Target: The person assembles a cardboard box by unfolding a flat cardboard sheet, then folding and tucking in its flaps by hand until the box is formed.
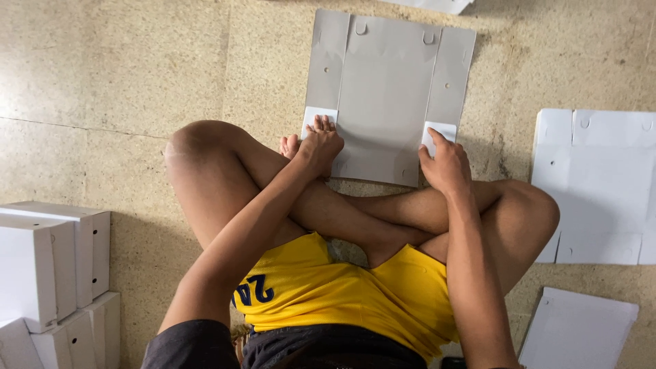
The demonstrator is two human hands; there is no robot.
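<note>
A flat grey die-cut cardboard box blank [387, 89] lies on the stone floor in front of my crossed legs. My left hand [318, 149] presses on its near left corner, where a small white flap [318, 117] is folded up. At the near right corner my right hand [445, 162] pinches another folded white flap [439, 132]. Both hands rest on the sheet's near edge, fingers curled over the flaps.
Several assembled white boxes [51, 266] are stacked at the lower left. Flat white blanks [601, 184] lie on the floor at the right, another sheet [581, 328] at the lower right, and one more [437, 5] at the top edge.
</note>
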